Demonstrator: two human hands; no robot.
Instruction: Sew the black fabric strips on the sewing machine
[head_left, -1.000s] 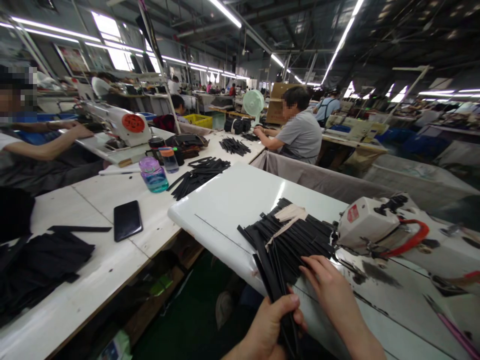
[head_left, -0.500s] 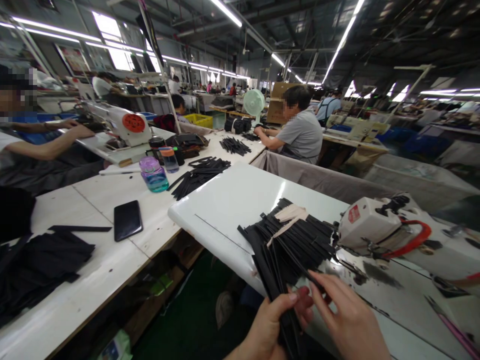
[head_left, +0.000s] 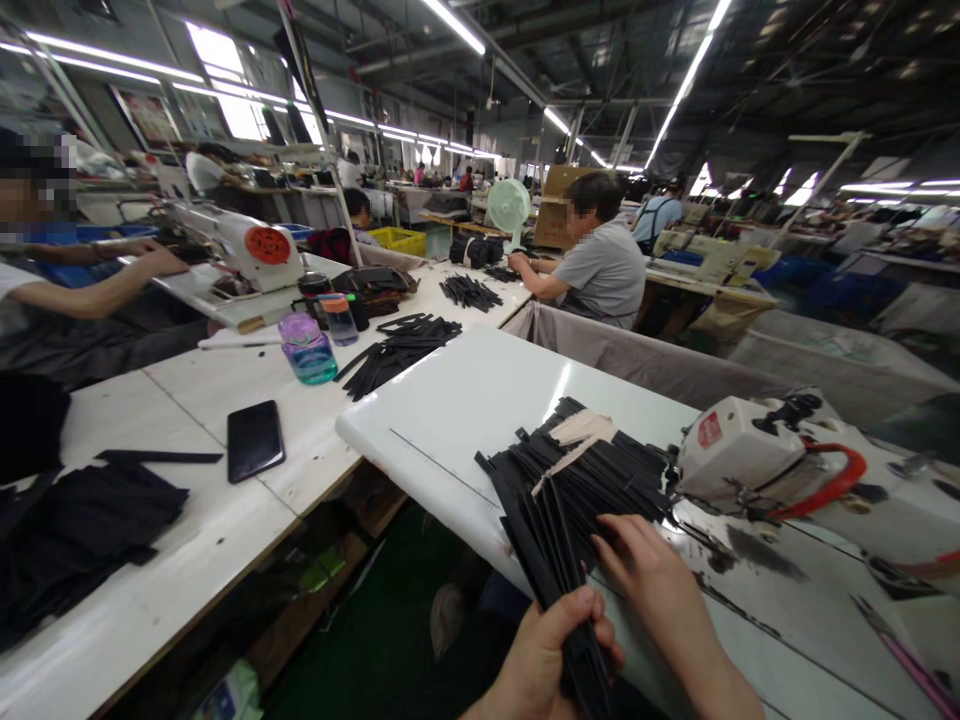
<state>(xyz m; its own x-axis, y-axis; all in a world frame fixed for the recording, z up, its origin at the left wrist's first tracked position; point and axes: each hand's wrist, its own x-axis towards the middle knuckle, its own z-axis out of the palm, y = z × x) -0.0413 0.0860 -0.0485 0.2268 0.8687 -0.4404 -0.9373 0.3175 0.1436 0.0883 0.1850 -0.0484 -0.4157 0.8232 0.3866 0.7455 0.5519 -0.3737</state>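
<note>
My left hand [head_left: 559, 640] is closed around a bunch of narrow black fabric strips [head_left: 546, 545], which fan out up and to the left from my fist. Their far ends overlap a larger bundle of black strips [head_left: 622, 460], tied with a beige cloth band [head_left: 583, 428], on the white sewing table [head_left: 450, 410]. My right hand [head_left: 652, 590] is at the near edge of that bundle with its fingers slightly bent and apart. Its fingertips are against or just over the strips; no strip shows clearly in its grasp.
A sewing machine head [head_left: 739, 450] stands right of the bundle, with pink-handled snippers [head_left: 904, 650] nearer me. On the left table lie a phone [head_left: 256, 440], a purple-and-teal bottle [head_left: 307, 348] and loose black strips [head_left: 401, 350]. Co-workers sit at left and beyond, one in a grey shirt [head_left: 604, 270].
My right hand has moved away from my left, up to the tied bundle, and its fingers have come apart. My left hand keeps its hold on the strips, almost in place.
</note>
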